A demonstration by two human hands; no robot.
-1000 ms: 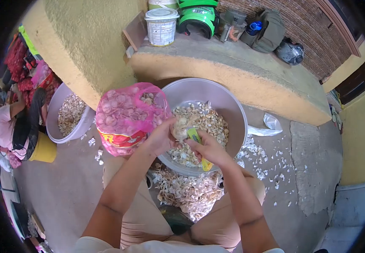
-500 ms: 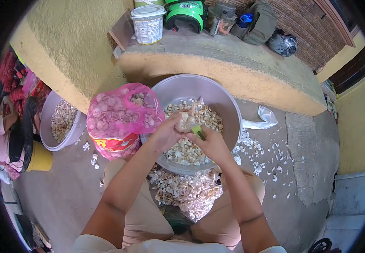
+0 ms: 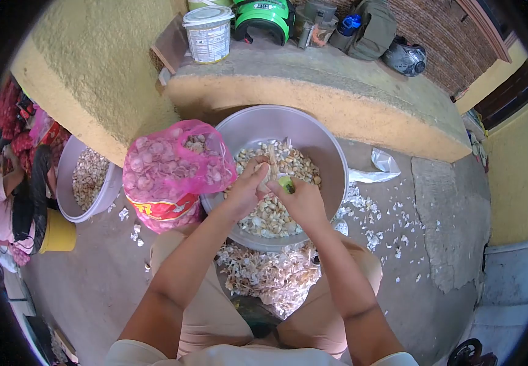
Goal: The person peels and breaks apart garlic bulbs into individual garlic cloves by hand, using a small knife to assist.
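Over a large grey-lilac basin (image 3: 341,152), my left hand (image 3: 245,192) is closed around a pale garlic bulb (image 3: 264,180) with a stalk pointing up. My right hand (image 3: 303,204) grips a small green-handled tool (image 3: 286,183) against the bulb's right side; its working end is hidden. Below both hands, loose garlic cloves (image 3: 303,165) cover the basin's bottom. To the left, a pink mesh bag (image 3: 154,165) full of garlic bulbs leans on the basin, its top open. A heap of papery garlic peel (image 3: 270,277) lies between my legs.
A person (image 3: 7,201) sits at far left beside another basin (image 3: 84,215) of garlic and a yellow bucket (image 3: 59,232). On the ledge behind stand a white tub (image 3: 209,39), a green helmet (image 3: 264,21) and a backpack (image 3: 370,33). Peel scraps (image 3: 373,222) litter the floor at right.
My left thumb has moved up across the garlic bulb, and the bulb has turned in my fingers. My right hand stays close with the green-handled tool. The view has shifted slightly.
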